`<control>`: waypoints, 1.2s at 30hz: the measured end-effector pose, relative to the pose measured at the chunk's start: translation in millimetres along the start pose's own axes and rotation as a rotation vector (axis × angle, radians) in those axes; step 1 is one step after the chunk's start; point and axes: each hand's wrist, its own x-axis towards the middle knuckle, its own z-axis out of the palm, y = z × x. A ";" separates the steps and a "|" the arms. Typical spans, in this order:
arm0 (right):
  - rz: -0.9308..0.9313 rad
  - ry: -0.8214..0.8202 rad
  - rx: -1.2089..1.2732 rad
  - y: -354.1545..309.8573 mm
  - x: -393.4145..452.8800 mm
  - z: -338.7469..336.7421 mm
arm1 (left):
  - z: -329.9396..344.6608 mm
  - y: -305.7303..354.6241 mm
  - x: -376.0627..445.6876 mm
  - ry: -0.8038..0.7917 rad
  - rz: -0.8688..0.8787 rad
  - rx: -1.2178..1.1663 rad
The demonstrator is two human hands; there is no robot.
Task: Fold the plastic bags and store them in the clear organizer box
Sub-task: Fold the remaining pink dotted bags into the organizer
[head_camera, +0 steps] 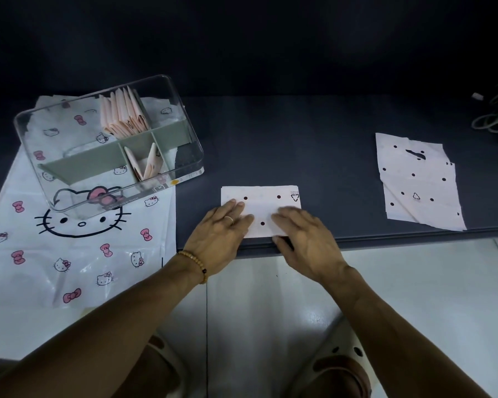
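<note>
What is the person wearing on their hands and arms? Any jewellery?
Both arms are bare, with no sleeves in view. The left hand has a thin pale ring on one finger, and a bracelet of small tan round beads, with one dark bead, circles the left wrist. The right hand wears nothing visible: no ring, no watch, no glove.

Left hand [217, 235] and right hand [305, 239] press flat on a folded dotted bag [266, 206] at the table [314, 156] edge.

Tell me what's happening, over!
Left hand and right hand flat, pressing dotted bag. Organizer box waiting left. Nothing in the way.
</note>
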 end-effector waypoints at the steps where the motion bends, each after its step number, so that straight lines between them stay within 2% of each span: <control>1: -0.008 0.007 -0.005 -3.1 3.2 -0.7 | -1.0 -0.1 0.5 0.002 -0.007 -0.008; 5: -0.011 0.110 -0.046 -1.9 11.4 -4.3 | -12.4 -1.7 3.8 -0.024 0.027 0.018; 8: 0.018 0.094 -0.008 -0.1 15.9 -7.8 | -19.4 -0.3 9.4 0.076 0.051 -0.003; 11: 0.099 0.054 0.098 6.2 21.5 -12.1 | -28.3 -1.7 17.2 0.071 -0.090 -0.172; 14: 0.324 0.036 0.297 14.6 31.1 -17.3 | -32.1 -11.4 22.6 0.065 -0.246 -0.327; 18: 0.555 0.012 0.406 16.2 49.3 -18.9 | -31.1 -22.7 23.7 0.049 -0.503 -0.438; 21: 0.663 -0.032 0.368 15.5 60.8 -15.4 | -30.6 -25.1 31.7 0.020 -0.634 -0.476; 26: 0.714 -0.024 0.262 15.7 69.7 -9.2 | -28.2 -23.4 41.5 -0.009 -0.746 -0.427; 32: 0.791 0.039 0.322 18.6 74.7 -4.7 | -26.5 -22.3 47.2 -0.019 -0.836 -0.412; 34: 0.787 0.044 0.329 18.1 74.9 -4.0 | -26.5 -20.0 43.9 0.014 -0.795 -0.312; 36: 0.779 0.056 0.327 17.4 74.1 -3.5 | -26.3 -16.4 38.2 0.160 -0.660 -0.218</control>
